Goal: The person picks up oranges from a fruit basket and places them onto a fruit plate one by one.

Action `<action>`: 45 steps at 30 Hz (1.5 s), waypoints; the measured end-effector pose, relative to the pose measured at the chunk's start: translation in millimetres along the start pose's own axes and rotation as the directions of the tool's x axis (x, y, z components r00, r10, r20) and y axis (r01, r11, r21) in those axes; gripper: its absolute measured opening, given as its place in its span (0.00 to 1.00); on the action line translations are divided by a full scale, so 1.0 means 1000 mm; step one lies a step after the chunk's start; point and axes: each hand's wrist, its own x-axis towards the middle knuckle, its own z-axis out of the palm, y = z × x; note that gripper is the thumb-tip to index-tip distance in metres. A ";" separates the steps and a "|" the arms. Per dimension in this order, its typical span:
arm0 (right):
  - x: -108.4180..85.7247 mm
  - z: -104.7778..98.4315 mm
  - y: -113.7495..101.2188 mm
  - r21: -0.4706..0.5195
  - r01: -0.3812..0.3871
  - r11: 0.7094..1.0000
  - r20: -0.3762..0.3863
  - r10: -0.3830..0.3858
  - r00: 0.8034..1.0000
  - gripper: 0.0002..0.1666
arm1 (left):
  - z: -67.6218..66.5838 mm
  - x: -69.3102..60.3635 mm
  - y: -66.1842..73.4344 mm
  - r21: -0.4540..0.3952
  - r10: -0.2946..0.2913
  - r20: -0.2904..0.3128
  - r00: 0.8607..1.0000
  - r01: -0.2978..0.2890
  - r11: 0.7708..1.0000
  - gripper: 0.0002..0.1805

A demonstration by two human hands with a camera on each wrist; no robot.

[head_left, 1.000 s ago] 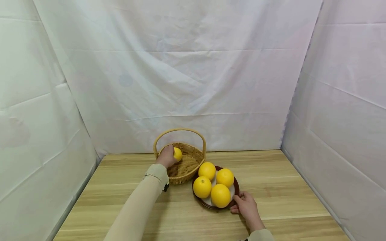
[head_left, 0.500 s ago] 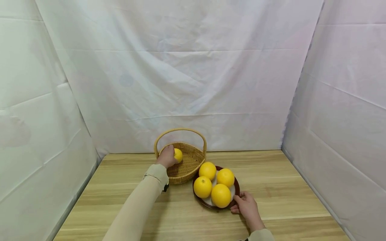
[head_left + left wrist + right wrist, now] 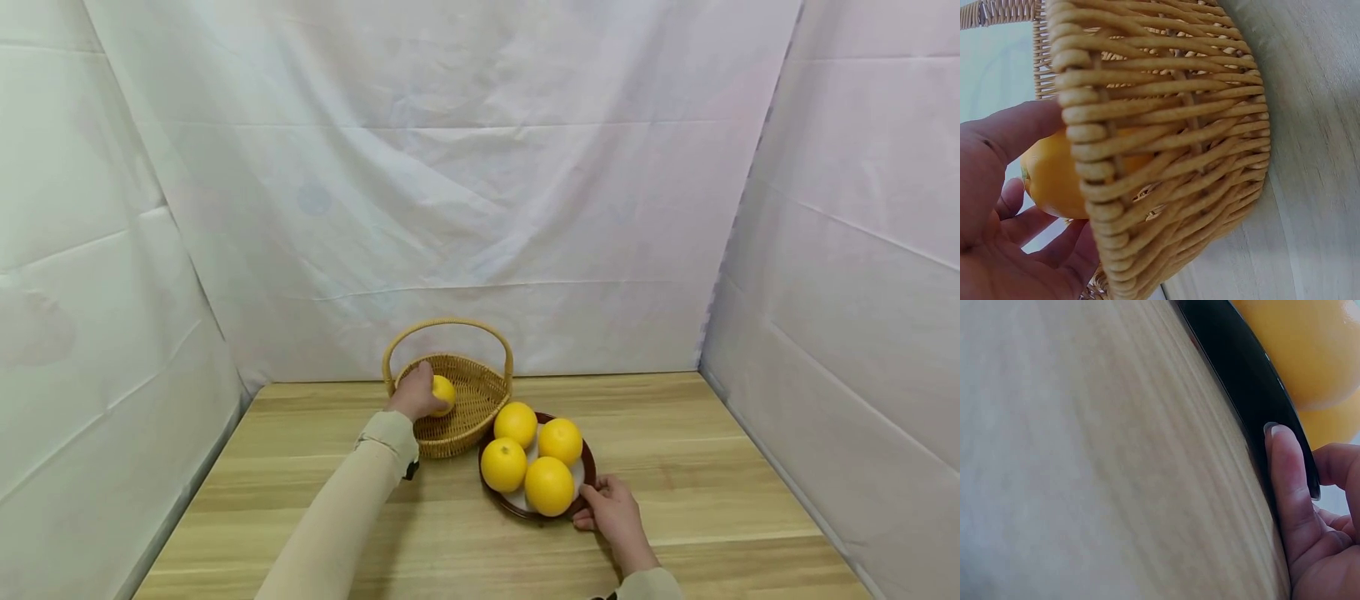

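My left hand [image 3: 417, 393] reaches over the rim of a wicker basket [image 3: 468, 417] and has its thumb and fingers round an orange [image 3: 444, 396] inside it. In the left wrist view the woven wall [image 3: 1172, 137] hides part of that orange [image 3: 1054, 178]. My right hand [image 3: 617, 518] grips the near right edge of a round dark-rimmed plate [image 3: 591, 467]. Several oranges [image 3: 550, 487] sit on its pale middle. The right wrist view has the thumb [image 3: 1289, 465] against the outside of the dark rim [image 3: 1244, 378], with a finger over its edge.
The basket's arched handle [image 3: 450, 322] stands upright over it. The plate lies close to the basket's right front side. White cloth walls [image 3: 480, 208] enclose the back and sides of the wooden table [image 3: 720, 500].
My left hand and the orange have gone slightly down in the basket, and more of the orange shows. The right hand and the plate stay put.
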 end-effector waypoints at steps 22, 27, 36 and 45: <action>0.000 -0.001 0.001 -0.005 0.009 1.000 0.014 -0.009 1.000 0.16 | 0.000 -0.001 0.000 0.002 0.003 0.009 1.000 -0.003 1.000 0.40; -0.001 -0.001 0.000 -0.003 0.007 1.000 0.017 -0.007 1.000 0.16 | -0.001 -0.002 0.000 0.018 0.011 0.014 1.000 -0.011 1.000 0.41; 0.001 -0.001 0.002 -0.003 0.009 1.000 0.020 -0.009 1.000 0.17 | -0.005 -0.003 0.004 0.072 -0.012 0.041 0.999 0.009 0.997 0.45; 0.004 -0.001 0.005 -0.005 0.011 1.000 0.022 -0.011 1.000 0.18 | -0.007 -0.003 0.006 0.092 -0.017 0.093 0.996 0.008 0.996 0.45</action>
